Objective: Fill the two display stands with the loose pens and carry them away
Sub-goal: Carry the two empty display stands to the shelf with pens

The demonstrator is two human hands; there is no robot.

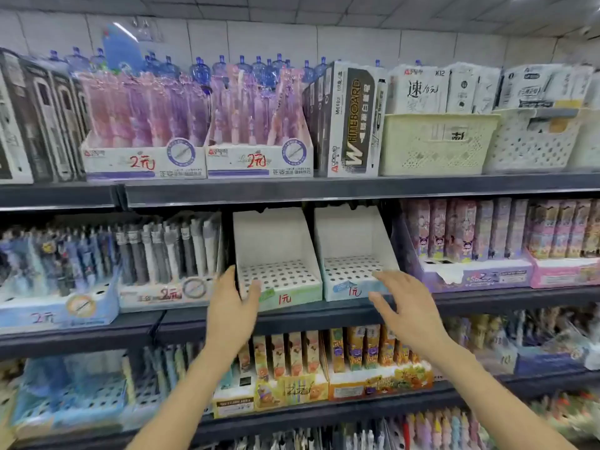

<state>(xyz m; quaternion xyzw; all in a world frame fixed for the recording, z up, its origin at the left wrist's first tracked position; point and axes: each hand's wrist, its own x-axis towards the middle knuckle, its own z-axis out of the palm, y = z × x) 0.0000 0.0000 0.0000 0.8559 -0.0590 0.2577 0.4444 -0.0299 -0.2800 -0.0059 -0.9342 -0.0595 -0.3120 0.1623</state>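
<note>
1. Left hand [232,300] at the front left corner of the green-fronted stand [276,235]; right hand [402,300] by the front right corner of the blue-fronted stand [350,232]. Both stands side by side on the middle shelf [324,315], every hole bare. No loose pens anywhere in view.
2. First risk: taking a light, empty cardboard stand one-handed by a corner. Likely result: tipping, or a buckled side wall.
3. Second risk: snagging the neighbours. Green-fronted stand just beside the box of grey pens [168,287], blue-fronted stand just beside the purple box [477,274]. A careless sideways pull, and either box dragged toward the shelf edge.
4. Third risk: tall back walls reaching up close under the shelf above [324,190]. Better to slide forward before lifting; otherwise a knock against that shelf.
5. Left hand: fingers apart and fairly straight, running along the stand's left wall, thumb laid across the front panel. Touching, by the look of it, but not clamped; nothing carried.
6. Right hand: fingers spread wide, blurred, in front of the stand's front right corner. Impossible to tell whether touching the card or just short of it. Nothing held.
</note>
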